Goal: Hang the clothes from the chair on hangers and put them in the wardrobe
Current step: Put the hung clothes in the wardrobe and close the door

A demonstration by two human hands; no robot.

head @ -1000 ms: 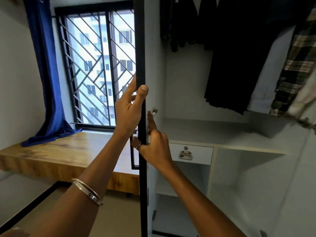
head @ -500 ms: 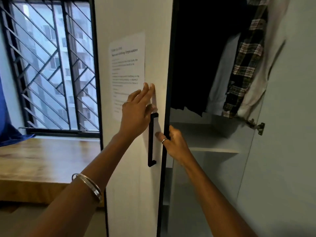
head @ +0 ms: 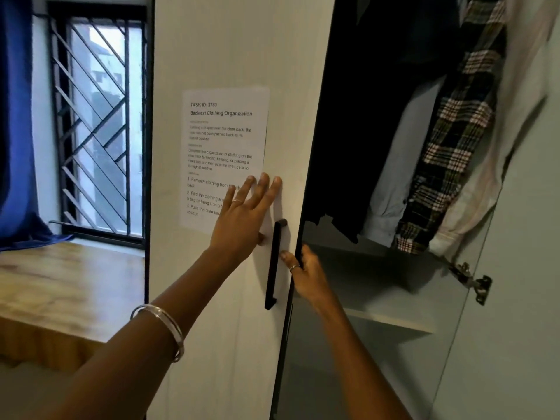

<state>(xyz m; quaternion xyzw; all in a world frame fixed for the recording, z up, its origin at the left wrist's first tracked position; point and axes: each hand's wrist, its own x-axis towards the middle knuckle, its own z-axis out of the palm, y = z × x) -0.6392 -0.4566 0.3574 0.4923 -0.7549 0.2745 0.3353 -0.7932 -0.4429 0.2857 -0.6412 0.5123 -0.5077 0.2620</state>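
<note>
left hand [head: 246, 221] spread flat on white wardrobe door [head: 230, 56] | right hand [head: 304, 272] curls round that door's edge | plaid shirt [head: 451, 140] hangs right of door

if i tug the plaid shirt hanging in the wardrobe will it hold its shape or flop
The plaid shirt will likely flop: it drapes in soft folds. It probably swings freely, since its hem hangs loose above the shelf. It looks light, being thin cloth.

Left hand [head: 242, 219] flat on wardrobe door [head: 230, 56] (fingers straight).
</note>
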